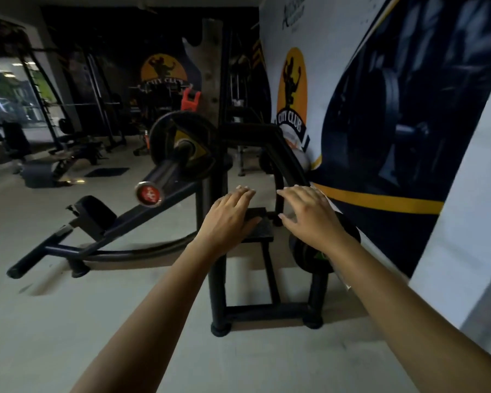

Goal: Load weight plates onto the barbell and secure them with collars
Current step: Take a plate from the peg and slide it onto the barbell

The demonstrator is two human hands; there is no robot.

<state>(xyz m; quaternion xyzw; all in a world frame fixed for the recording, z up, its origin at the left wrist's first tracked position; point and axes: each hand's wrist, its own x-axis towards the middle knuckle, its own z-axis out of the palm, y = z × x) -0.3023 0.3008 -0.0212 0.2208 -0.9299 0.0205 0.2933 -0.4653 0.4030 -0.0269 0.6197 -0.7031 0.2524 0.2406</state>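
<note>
Left hand [230, 214] and right hand [309, 217], fingers spread and empty, hovered beside the red-capped black steel barbell [167, 171]; its one black round plate [162, 131], no collar seen, could slide off if tipped.

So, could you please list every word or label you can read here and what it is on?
"CITY CLUB": ribbon on the yellow oval logo, right wall.
"CITY CLU": far-wall logo, only partly legible.
Script at the top of the right wall: too blurred.
Red barbell end cap: marking too blurred.
Yellow label on the weight plate: unreadable.
</note>
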